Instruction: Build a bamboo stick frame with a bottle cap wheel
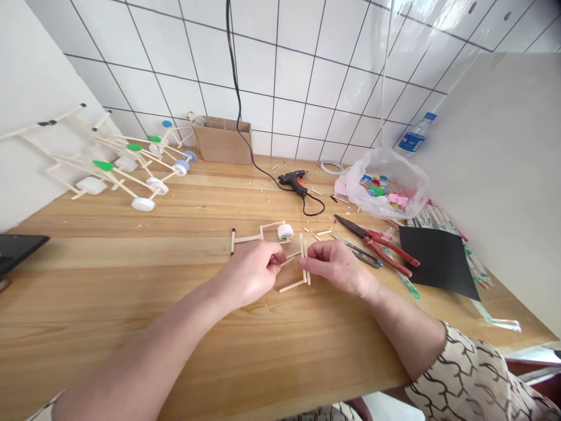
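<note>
Near the middle of the wooden table, my left hand pinches the end of a thin wooden stick. That stick meets a small frame of pale sticks, which my right hand holds between thumb and fingers. One more stick juts left from the frame's lower end. Just behind my left hand lies a stick piece with a white wheel and a black-tipped crossbar; my hand hides part of it.
Stick models with white wheels stand at the left, near a cardboard box. A glue gun lies behind my hands. Right are red-handled pliers, small snips, a bag of caps and a black sheet.
</note>
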Action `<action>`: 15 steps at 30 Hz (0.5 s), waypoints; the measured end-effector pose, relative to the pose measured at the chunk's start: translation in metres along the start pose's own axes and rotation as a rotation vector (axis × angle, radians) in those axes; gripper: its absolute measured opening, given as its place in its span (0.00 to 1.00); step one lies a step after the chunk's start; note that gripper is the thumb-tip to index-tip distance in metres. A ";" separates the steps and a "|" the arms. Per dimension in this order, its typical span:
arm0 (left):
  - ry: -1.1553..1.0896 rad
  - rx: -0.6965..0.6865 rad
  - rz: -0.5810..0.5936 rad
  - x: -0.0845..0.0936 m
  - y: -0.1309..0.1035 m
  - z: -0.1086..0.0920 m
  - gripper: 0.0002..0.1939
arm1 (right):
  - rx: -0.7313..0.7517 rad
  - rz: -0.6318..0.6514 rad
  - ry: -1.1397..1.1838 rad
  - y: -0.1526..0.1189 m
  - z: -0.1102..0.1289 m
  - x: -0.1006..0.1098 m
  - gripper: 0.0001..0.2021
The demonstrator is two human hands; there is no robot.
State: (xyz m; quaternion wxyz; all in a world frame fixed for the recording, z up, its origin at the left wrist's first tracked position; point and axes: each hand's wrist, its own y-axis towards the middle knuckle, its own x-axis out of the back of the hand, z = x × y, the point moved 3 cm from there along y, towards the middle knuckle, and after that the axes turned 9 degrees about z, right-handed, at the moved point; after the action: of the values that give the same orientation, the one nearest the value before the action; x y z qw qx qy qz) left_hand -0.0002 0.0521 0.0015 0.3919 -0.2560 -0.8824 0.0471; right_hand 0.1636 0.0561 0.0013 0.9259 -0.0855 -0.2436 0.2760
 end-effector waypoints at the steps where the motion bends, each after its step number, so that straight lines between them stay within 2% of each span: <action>1: -0.083 0.000 -0.012 0.001 0.000 -0.001 0.08 | 0.008 0.000 0.016 0.000 0.000 0.000 0.17; 8: -0.695 -0.021 0.003 -0.005 -0.002 -0.005 0.10 | 0.091 0.001 0.149 -0.002 -0.002 -0.005 0.18; 15: -0.974 -0.026 -0.013 -0.011 0.002 -0.007 0.10 | 0.093 0.029 0.205 -0.002 -0.001 -0.014 0.15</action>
State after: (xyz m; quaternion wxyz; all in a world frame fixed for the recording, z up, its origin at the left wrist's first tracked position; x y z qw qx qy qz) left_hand 0.0113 0.0479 -0.0015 -0.0695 -0.2036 -0.9653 0.1478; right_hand 0.1553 0.0464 -0.0045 0.9448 -0.0738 -0.1330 0.2903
